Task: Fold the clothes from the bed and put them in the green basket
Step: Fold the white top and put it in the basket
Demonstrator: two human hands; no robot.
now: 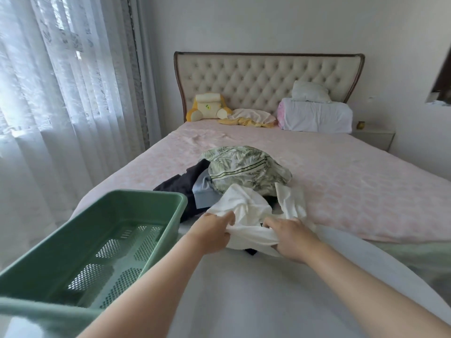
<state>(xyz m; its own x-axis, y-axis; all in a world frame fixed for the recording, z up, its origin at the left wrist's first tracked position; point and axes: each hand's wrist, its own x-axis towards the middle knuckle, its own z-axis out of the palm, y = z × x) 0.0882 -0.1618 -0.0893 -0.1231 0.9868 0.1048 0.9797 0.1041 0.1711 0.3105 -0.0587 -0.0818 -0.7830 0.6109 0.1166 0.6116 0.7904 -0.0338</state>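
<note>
Gripping the near edge of the white garment (244,206), the left hand (210,236) and right hand (290,240) both have their fingers curled into the cloth, just right of the green basket (146,211). The held edge runs side to side; the rest trails away from the fingers. The left hand is nearer the basket. Beyond the basket's far right corner lie a blue piece (203,193), a dark piece (180,184) and a leaf-print piece (239,167), all unfolded.

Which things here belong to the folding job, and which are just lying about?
Job: white garment, gripped by left hand and right hand; leaf-print garment; dark garment; pale blue garment; green basket.
Lying about: plush toy; white pillow; curtain.
</note>
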